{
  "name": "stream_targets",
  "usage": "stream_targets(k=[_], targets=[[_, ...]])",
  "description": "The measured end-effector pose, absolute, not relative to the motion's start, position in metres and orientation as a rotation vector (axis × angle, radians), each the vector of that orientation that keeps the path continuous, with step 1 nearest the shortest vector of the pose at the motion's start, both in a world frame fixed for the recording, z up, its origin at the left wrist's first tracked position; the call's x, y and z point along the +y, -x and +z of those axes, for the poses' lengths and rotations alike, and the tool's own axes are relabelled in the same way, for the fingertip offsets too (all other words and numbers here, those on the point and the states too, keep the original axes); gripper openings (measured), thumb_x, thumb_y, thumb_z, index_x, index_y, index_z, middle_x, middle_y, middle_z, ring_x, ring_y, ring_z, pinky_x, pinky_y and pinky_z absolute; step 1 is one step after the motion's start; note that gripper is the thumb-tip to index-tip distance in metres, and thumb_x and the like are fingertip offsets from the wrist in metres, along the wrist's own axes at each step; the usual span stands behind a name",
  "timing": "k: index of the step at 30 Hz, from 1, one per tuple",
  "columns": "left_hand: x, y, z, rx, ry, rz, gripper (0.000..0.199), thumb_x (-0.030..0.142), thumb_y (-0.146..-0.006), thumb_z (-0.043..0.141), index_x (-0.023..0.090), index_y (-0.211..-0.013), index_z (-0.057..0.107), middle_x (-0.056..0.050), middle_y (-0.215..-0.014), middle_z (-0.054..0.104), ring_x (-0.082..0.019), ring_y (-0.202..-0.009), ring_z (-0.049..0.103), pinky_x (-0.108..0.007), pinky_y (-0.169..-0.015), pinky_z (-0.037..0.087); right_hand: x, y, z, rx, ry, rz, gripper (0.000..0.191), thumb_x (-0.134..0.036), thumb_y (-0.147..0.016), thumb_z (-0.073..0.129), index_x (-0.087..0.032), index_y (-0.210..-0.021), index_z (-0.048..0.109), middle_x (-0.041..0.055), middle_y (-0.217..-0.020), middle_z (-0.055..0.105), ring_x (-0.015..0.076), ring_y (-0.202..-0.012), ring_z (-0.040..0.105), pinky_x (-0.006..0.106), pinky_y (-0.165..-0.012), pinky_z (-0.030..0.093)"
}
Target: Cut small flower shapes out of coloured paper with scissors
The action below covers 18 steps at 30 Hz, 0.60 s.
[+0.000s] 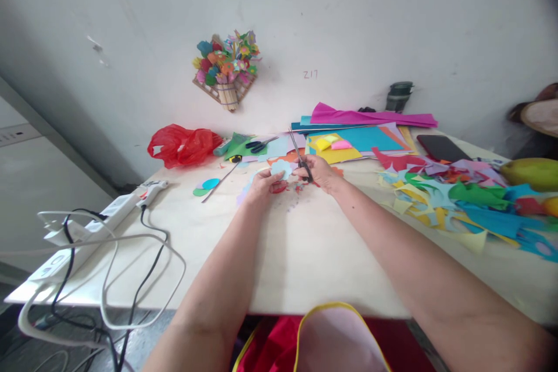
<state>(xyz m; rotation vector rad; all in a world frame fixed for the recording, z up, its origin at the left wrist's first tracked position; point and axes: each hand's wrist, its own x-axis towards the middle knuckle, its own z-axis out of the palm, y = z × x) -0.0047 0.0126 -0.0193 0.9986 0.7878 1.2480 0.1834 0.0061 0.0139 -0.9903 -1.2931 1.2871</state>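
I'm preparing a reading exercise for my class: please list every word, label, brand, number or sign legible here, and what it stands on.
"217": handwritten number on the wall; its first character could be a Z.
Too small to read: marks on the panel at the far left.
Too blurred to read: any print on the power strip.

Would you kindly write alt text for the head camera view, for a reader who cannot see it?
A person's left hand holds a pale blue scalloped paper shape while the right hand holds scissors close to it over a table. Colored paper sheets lie beyond, with paper scraps to the right.
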Motion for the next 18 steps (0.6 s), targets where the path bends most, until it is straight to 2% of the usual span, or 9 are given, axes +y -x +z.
stream_targets(k=[10,15,18], targets=[[0.0059,-0.0002,-0.0127,0.831,-1.029,1.183,0.040,0.027,-0.054,0.096,0.014,-0.080,0.069,-0.004,-0.071,0.072,-0.016,-0.056,0.068,-0.030,-0.062,0.058,0.0026,-0.1787,0.0161,-1.306,0.999,1.255,0.041,-0.015,-0.055,0.087,-0.019,-0.086,0.060,-0.0057,-0.058,0.061,0.0102,-0.048,0.056,0.020,-0.046,0.044],[0.0080,0.0002,-0.0141,0.816,-1.010,1.232,0.038,0.024,-0.057,0.095,0.014,-0.083,0.069,-0.004,-0.076,0.072,-0.017,-0.062,0.070,-0.030,-0.066,0.059,0.0041,-0.1798,0.0139,-1.328,0.980,1.265,0.040,-0.017,-0.055,0.086,-0.019,-0.087,0.062,-0.0053,-0.059,0.061,0.0111,-0.051,0.058,0.021,-0.048,0.046],[0.0108,0.0013,-0.0166,0.816,-1.010,1.262,0.036,0.024,-0.056,0.094,0.013,-0.077,0.068,-0.004,-0.073,0.071,-0.017,-0.063,0.069,-0.031,-0.067,0.058,0.0049,-0.1800,0.0127,-1.349,0.960,1.281,0.041,-0.019,-0.055,0.088,-0.019,-0.086,0.061,-0.0055,-0.059,0.061,0.0103,-0.050,0.058,0.022,-0.049,0.048]])
